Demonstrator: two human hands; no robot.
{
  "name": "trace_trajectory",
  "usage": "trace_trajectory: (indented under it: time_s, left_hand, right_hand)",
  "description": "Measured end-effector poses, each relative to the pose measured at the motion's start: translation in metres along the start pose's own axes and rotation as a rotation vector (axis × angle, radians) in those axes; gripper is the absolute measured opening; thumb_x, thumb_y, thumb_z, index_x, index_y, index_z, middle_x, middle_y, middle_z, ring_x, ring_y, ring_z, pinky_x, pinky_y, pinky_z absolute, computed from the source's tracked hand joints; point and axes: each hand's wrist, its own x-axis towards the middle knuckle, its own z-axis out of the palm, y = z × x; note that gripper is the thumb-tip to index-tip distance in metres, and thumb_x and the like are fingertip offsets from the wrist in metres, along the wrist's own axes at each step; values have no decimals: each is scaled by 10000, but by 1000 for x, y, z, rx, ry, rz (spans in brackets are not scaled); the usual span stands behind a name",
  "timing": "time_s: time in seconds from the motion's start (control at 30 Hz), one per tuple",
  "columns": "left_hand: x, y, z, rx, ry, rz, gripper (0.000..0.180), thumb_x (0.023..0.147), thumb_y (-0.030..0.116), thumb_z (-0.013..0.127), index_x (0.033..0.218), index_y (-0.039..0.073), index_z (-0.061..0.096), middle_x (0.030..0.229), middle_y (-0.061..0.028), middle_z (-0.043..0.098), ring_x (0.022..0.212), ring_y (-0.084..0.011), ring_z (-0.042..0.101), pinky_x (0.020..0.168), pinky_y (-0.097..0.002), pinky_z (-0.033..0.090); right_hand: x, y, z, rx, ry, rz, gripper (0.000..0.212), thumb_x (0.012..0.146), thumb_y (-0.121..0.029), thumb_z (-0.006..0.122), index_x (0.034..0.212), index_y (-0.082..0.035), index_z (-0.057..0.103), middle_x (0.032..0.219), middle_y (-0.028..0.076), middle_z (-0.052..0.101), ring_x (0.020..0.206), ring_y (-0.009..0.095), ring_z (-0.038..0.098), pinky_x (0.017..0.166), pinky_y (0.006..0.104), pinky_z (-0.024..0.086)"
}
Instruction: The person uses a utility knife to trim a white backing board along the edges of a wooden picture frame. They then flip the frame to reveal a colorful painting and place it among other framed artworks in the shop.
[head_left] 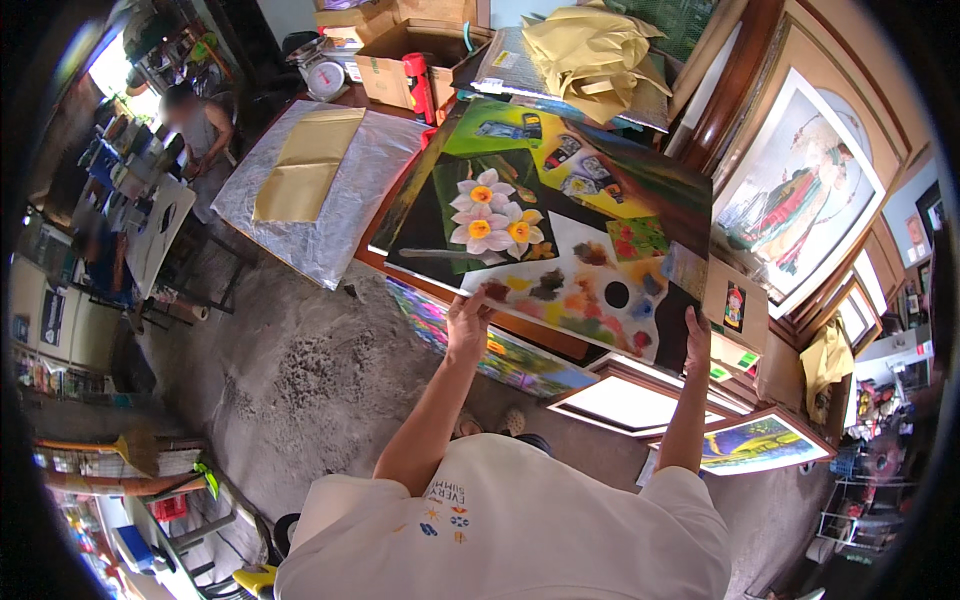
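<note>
A large painting [520,225] with white daffodils, paint tubes and a painter's palette on it lies tilted in front of me. My left hand [468,318] grips its near edge at the left, the fingers hidden beneath. At the near right corner my right hand [696,338] clasps the edge, thumb on the side. The far part of the painting is over the table, next to a sheet of silver wrapping [350,190] with a folded piece of brown paper [310,165] on top.
An open cardboard box [385,75], a red bottle-like object [417,85], a round-dial scale [325,78] and crumpled brown paper [590,50] stand at the back. Framed pictures lean at right, including a large one [800,190]. More canvases [530,365] stand below the table. A person [200,130] sits far left.
</note>
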Motion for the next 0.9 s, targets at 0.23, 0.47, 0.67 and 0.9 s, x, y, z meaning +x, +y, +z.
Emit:
trace_trajectory:
  time_s: [0.23, 0.47, 0.67, 0.9]
  left_hand:
    - [8, 11, -5, 93, 90, -97, 211, 968, 121, 632, 1143, 5, 609, 1079, -110, 700, 961, -229, 699, 905, -373, 576]
    - [-11, 17, 2, 111, 118, -119, 196, 967, 162, 630, 1129, 54, 606, 1040, -69, 686, 947, -186, 669, 857, -353, 554]
    - [3, 6, -14, 18, -57, -196, 365, 924, 198, 668, 1224, -7, 641, 1199, -109, 675, 1113, -214, 603, 971, -361, 486]
    - [-5, 40, -14, -97, -100, -183, 410, 939, 212, 678, 1283, 15, 574, 1299, -135, 636, 1208, -269, 604, 1057, -432, 478]
  right_hand:
    - [-1, 11, -1, -24, 39, 103, 543, 940, -377, 710, 1283, 23, 582, 1141, -4, 610, 1031, 99, 541, 939, 259, 414]
    - [-4, 16, -17, 33, 20, -11, 466, 947, -345, 707, 1230, 14, 614, 1099, 22, 667, 1008, 99, 588, 922, 261, 453]
    - [-4, 12, -16, 167, -24, 6, 397, 973, -257, 669, 1278, -9, 613, 1103, 38, 688, 1023, 128, 611, 896, 291, 489]
    - [-35, -20, 0, 130, -27, 92, 452, 971, -338, 669, 1262, 3, 610, 1052, 17, 680, 927, 107, 617, 816, 279, 504]
